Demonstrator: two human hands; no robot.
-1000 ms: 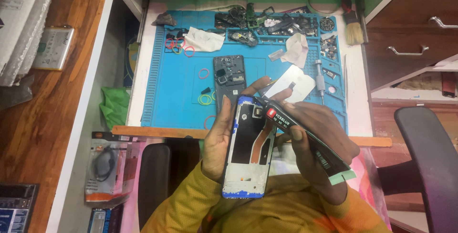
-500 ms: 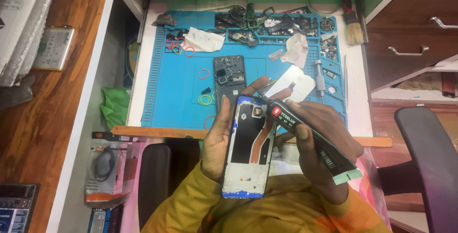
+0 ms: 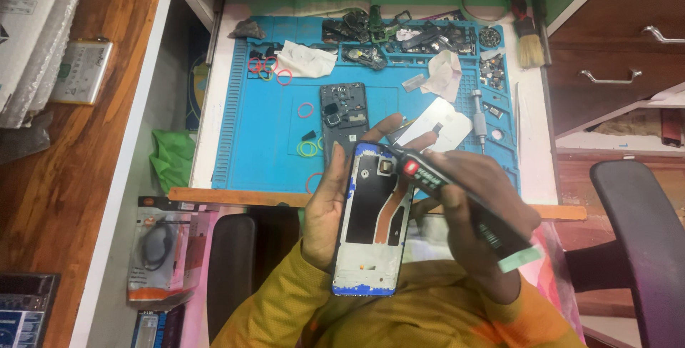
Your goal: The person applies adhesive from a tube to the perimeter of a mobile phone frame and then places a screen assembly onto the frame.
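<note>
My left hand [image 3: 325,205] grips an opened phone frame [image 3: 372,221] from its left side. The frame has a blue rim, a dark inner plate and a copper-coloured strip, and it stands lengthwise toward me. My right hand [image 3: 477,205] holds a black pen-shaped tool with a red band [image 3: 428,175]. Its tip rests at the upper left of the frame, near a small square part. A pale green tab sticks out of the tool's rear end [image 3: 519,257].
A blue work mat [image 3: 257,141] lies in an open drawer. On it are a dark phone board [image 3: 343,111], coloured rubber rings, crumpled tissues, a small screwdriver [image 3: 479,116] and a pile of dark parts at the back. A brush [image 3: 529,43] lies right, a chair [image 3: 642,241] further right.
The tool's tip has shifted slightly along the top of the phone frame. Both hands stay in nearly the same place.
</note>
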